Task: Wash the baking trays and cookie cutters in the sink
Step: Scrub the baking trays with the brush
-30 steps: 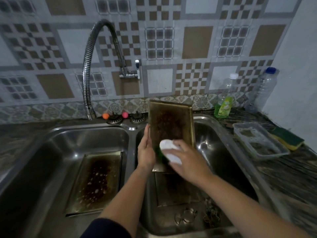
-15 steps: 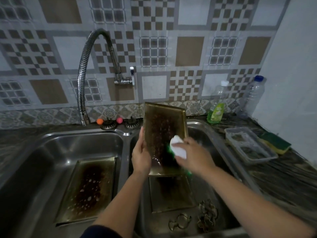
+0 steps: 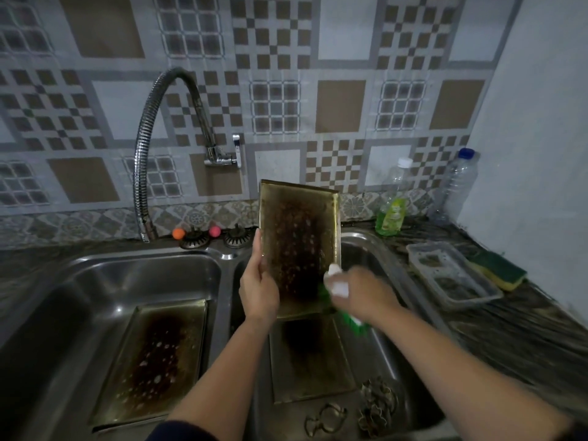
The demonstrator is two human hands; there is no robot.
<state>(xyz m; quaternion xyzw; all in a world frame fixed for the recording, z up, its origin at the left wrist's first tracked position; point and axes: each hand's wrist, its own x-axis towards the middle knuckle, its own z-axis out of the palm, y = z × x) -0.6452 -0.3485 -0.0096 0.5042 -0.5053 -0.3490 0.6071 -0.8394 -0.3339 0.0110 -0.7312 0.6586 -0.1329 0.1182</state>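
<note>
Burnt tray held upright over right basin, L hand gripping its left edge. R hand (blurred) clutching scrubber at tray's lower right corner. Second tray flat below, cutters near front edge. Third tray in left basin.
</note>
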